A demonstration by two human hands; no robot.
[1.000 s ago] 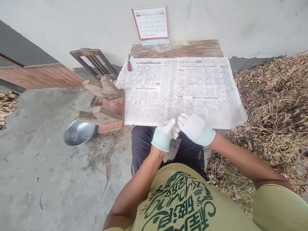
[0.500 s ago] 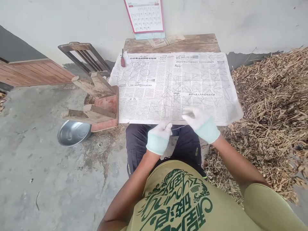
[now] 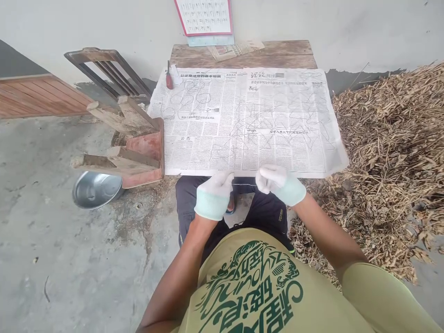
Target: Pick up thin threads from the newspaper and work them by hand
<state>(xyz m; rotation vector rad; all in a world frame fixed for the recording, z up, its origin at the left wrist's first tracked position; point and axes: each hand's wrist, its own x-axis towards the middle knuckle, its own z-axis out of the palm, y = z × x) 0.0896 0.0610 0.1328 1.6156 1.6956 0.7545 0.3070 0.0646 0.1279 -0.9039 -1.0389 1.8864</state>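
Observation:
A thin, pale, wire-like strand [image 3: 244,184] stretches nearly straight between my two hands, just off the near edge of the table. My left hand [image 3: 218,185], in a white glove with a pale green cuff, is closed on its left end. The other end is pinched in my right hand [image 3: 272,180], gloved the same way. Whether the strand is wire or thread I cannot tell. Beyond the hands, newspaper sheets [image 3: 201,155] cover most of the tabletop. Many fine curved lines lie across the print; they may be loose strands or pen marks. A red-handled screwdriver [image 3: 169,82] rests at the far left.
An upturned wooden stool [image 3: 144,147] stands against the table's left side, legs pointing left. Behind it is a wooden chair [image 3: 111,69]. A metal basin [image 3: 97,190] sits on the floor. Dry stalks [image 3: 388,162] are heaped at the right. A calendar [image 3: 206,18] leans by the wall.
My right hand, blurred before, has come lower and now pinches the strand. My left hand has shifted left, and the strand has gone from curved to nearly straight.

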